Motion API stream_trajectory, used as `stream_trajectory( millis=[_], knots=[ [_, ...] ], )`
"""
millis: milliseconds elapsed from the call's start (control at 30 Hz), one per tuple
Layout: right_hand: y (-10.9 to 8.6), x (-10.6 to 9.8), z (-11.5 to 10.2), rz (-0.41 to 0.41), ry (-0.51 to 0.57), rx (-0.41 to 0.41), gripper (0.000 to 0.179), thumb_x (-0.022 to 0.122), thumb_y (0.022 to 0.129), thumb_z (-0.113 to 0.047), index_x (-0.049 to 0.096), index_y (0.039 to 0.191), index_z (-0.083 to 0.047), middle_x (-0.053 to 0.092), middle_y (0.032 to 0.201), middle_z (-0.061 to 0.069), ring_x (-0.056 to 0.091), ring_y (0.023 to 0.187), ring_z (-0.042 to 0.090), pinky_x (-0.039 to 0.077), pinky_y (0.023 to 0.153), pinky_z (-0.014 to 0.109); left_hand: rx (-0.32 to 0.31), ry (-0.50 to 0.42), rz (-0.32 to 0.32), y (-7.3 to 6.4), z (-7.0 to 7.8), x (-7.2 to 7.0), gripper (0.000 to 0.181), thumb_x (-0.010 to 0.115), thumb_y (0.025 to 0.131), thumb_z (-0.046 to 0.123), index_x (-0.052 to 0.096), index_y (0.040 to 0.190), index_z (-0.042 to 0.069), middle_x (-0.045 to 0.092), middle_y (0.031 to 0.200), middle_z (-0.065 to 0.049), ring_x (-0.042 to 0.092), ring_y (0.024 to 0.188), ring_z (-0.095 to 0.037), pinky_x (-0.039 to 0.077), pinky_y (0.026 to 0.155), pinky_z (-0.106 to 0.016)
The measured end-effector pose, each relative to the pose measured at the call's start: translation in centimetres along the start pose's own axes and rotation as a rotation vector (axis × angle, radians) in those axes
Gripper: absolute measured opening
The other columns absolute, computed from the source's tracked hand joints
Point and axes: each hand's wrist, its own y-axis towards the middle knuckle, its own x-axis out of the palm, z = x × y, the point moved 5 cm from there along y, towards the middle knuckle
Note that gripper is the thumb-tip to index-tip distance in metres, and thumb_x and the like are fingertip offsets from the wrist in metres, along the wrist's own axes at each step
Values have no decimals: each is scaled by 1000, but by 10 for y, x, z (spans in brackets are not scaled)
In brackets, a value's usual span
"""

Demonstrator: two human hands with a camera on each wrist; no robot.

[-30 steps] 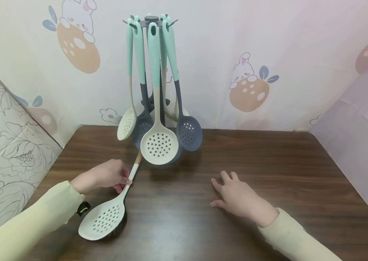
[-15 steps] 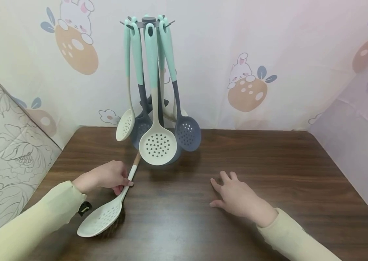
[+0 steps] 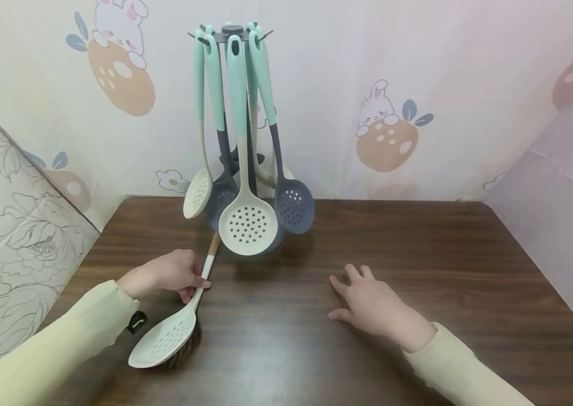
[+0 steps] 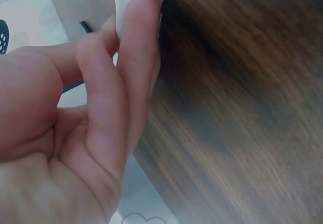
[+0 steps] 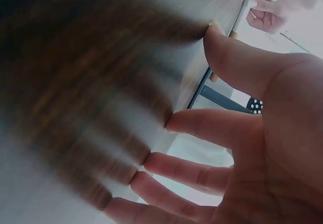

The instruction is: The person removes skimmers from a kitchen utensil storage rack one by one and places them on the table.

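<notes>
In the head view my left hand (image 3: 177, 274) pinches the white handle of a slotted skimmer (image 3: 162, 341) between thumb and fingers. The skimmer's broad holed head points toward the front left, tilted somewhat on its side over the tabletop. Its wooden handle end (image 3: 214, 245) reaches back toward a rack of hanging utensils. In the left wrist view the fingers (image 4: 141, 37) curl against a white part of the skimmer. My right hand (image 3: 374, 304) rests on the table to the right, fingers spread and holding nothing; the right wrist view has its fingertips (image 5: 174, 120) down on the wood.
A rotating-style rack (image 3: 232, 34) stands at the back, hung with several mint-handled utensils, including a cream skimmer (image 3: 248, 227) in front and a dark blue one (image 3: 294, 207) beside it. The brown wooden table (image 3: 418, 248) ends at a patterned wall covering (image 3: 317, 113).
The skimmer's head has rolled about its handle, showing less of its holed face than a second ago. The left hand keeps its pinch; the right hand stays in place.
</notes>
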Motion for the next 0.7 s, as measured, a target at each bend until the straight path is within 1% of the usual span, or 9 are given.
stream_trajectory(
  millis=[100, 167, 233, 300, 333, 433, 500, 567, 700],
  knots=[
    [1, -3, 3, -24, 26, 2, 67, 68, 89, -53, 60, 138, -8, 51, 124, 18, 52, 103, 34, 47, 53, 32, -6, -44, -19, 3, -1, 1, 24, 76, 90, 17, 62, 77, 2, 67, 63, -8, 68, 55, -18, 55, 60, -31],
    [3, -8, 5, -36, 57, -4, 63, 67, 91, -52, 62, 135, -9, 55, 125, 18, 56, 105, 35, 53, 62, 40, -5, -82, -34, 5, -2, 1, 23, 76, 89, 16, 61, 79, 1, 67, 64, -10, 68, 55, -18, 56, 59, -31],
    [6, -19, 8, -20, 83, -15, 57, 65, 93, -50, 64, 133, -10, 60, 125, 19, 61, 107, 37, 54, 74, 49, -7, -107, -45, 6, -2, 1, 23, 76, 89, 15, 60, 80, 0, 67, 65, -11, 68, 55, -19, 56, 59, -31],
    [10, -34, 10, 35, 99, -33, 51, 64, 94, -47, 66, 130, -12, 64, 125, 19, 63, 109, 38, 52, 84, 54, -4, -124, -56, 6, -2, 0, 22, 76, 89, 14, 60, 81, 0, 67, 66, -12, 68, 55, -19, 56, 59, -32],
    [12, -42, 11, 74, 103, -40, 48, 64, 95, -46, 67, 129, -13, 65, 124, 18, 65, 108, 37, 52, 86, 54, -2, -126, -59, 6, -2, -1, 22, 76, 90, 13, 60, 82, 0, 67, 66, -12, 68, 55, -19, 56, 59, -32],
    [20, -70, 14, 210, 111, -49, 41, 66, 95, -42, 69, 126, -14, 70, 119, 11, 67, 104, 32, 52, 85, 52, 4, -121, -70, 6, 0, -2, 22, 75, 90, 13, 60, 83, 0, 67, 67, -12, 67, 56, -19, 56, 59, -32],
    [27, -87, 16, 273, 124, -60, 38, 68, 94, -39, 71, 124, -15, 72, 113, 6, 68, 101, 27, 52, 85, 50, 13, -116, -83, 6, 2, -3, 21, 75, 90, 12, 60, 83, -1, 67, 68, -12, 67, 56, -18, 56, 59, -32],
    [34, -100, 18, 311, 139, -84, 35, 70, 94, -35, 72, 121, -15, 72, 109, 3, 68, 97, 24, 52, 85, 47, 21, -121, -103, 7, 3, -2, 20, 75, 90, 11, 60, 83, -1, 67, 68, -13, 67, 56, -19, 56, 59, -32],
    [47, -120, 21, 352, 162, -146, 28, 71, 94, -28, 73, 117, -12, 72, 102, 0, 67, 92, 20, 51, 85, 44, 33, -135, -150, 9, 3, -1, 19, 74, 90, 9, 60, 83, -1, 67, 69, -15, 67, 57, -19, 57, 61, -33]
  ],
)
